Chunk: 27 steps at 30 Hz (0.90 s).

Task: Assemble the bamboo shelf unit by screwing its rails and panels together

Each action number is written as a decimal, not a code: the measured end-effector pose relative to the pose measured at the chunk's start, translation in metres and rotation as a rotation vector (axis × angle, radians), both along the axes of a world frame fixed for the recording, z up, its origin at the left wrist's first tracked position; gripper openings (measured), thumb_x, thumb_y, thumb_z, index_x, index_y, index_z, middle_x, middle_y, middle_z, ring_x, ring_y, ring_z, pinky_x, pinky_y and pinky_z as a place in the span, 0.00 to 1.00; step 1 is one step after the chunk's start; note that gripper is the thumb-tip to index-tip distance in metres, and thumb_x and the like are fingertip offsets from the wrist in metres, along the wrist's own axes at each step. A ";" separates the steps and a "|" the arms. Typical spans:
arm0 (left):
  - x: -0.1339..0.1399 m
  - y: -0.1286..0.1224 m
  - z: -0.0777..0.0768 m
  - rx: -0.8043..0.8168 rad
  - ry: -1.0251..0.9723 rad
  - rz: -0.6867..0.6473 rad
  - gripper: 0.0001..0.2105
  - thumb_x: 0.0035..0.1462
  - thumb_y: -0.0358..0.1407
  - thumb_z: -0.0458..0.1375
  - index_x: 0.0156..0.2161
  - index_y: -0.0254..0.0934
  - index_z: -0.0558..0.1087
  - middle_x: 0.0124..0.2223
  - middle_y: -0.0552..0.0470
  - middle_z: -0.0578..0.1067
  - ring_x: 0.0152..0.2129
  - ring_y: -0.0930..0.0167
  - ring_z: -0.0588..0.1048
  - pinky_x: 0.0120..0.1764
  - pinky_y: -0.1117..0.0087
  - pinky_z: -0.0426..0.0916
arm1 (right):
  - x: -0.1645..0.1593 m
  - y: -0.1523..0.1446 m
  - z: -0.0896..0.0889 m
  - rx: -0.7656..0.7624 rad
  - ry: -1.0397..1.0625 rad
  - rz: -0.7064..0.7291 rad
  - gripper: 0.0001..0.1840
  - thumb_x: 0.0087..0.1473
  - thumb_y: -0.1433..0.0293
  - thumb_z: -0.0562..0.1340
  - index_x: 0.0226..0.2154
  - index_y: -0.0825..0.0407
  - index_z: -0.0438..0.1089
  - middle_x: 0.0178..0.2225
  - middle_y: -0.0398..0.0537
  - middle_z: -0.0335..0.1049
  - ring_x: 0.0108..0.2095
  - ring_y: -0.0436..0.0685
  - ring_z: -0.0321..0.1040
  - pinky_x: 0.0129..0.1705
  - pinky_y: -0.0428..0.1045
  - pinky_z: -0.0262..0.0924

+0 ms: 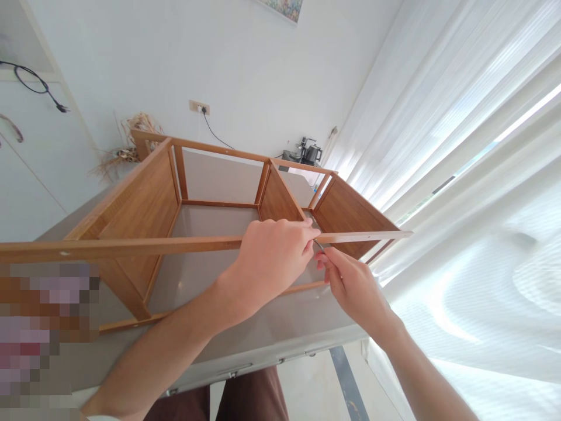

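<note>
A wooden shelf frame lies across a grey surface, with upright panels dividing it. My left hand is closed over its front rail, close to where the middle panel meets it. In my right hand, just to the right and a little lower, thumb and fingers pinch a thin dark metal rod that looks like a hex key. Its upper end reaches to the rail beside my left fingertips. The exact point of contact is hidden by my fingers.
White curtains hang close on the right. Behind the frame are dried stalks, a wall socket with a plugged-in cord, and a black kettle. A pixelated patch covers the lower left. Drawer handles line the grey surface's near edge.
</note>
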State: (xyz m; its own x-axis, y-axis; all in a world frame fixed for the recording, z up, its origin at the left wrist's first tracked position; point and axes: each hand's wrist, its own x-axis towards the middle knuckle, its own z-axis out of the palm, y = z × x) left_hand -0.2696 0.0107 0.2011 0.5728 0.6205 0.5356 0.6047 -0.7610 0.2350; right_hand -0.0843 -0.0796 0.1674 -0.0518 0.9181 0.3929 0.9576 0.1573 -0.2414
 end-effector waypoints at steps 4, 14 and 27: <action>-0.001 0.000 0.000 0.033 -0.008 -0.014 0.15 0.60 0.33 0.55 0.46 0.56 0.79 0.50 0.66 0.80 0.25 0.70 0.79 0.21 0.70 0.50 | 0.004 -0.001 0.003 0.001 -0.075 0.009 0.13 0.67 0.72 0.49 0.33 0.48 0.64 0.28 0.42 0.70 0.28 0.51 0.64 0.32 0.46 0.53; 0.000 0.000 -0.002 -0.001 -0.007 -0.022 0.14 0.62 0.35 0.54 0.45 0.56 0.79 0.47 0.63 0.82 0.25 0.69 0.79 0.22 0.70 0.50 | -0.023 0.004 -0.016 -0.088 0.386 -0.046 0.17 0.69 0.61 0.49 0.29 0.47 0.61 0.25 0.39 0.74 0.23 0.49 0.67 0.29 0.44 0.55; -0.001 0.000 0.002 -0.047 0.018 -0.003 0.15 0.63 0.36 0.51 0.47 0.52 0.79 0.42 0.58 0.83 0.27 0.69 0.80 0.23 0.69 0.53 | -0.054 0.009 -0.026 -0.153 0.997 0.012 0.22 0.66 0.49 0.51 0.33 0.49 0.61 0.15 0.39 0.69 0.18 0.52 0.71 0.24 0.45 0.57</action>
State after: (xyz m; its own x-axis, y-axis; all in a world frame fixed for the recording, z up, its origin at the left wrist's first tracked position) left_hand -0.2701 0.0102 0.2030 0.5840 0.6433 0.4951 0.6070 -0.7510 0.2599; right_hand -0.1380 -0.0704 0.1417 0.2271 0.9637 0.1400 0.3062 0.0658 -0.9497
